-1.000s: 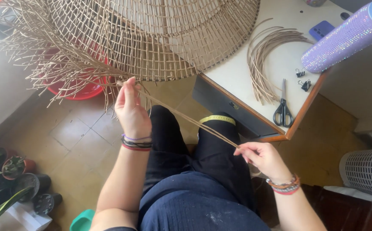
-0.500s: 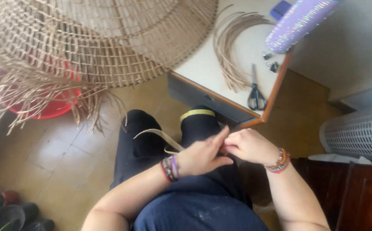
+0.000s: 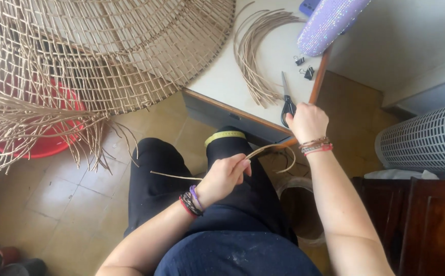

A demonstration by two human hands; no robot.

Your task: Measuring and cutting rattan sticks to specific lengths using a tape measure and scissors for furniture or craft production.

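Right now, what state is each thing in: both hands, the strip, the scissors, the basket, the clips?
Left hand: closed on the thin tan cane strip, which is bent over the lap.
Right hand: over the handles of the black-handled scissors; grip unclear.
Scissors: blades shut, flat on the white table.
Large woven cane basket: unfinished, loose ends hanging.
Bundle of cane strips: curved, loose on the table.
Two black binder clips: closed.
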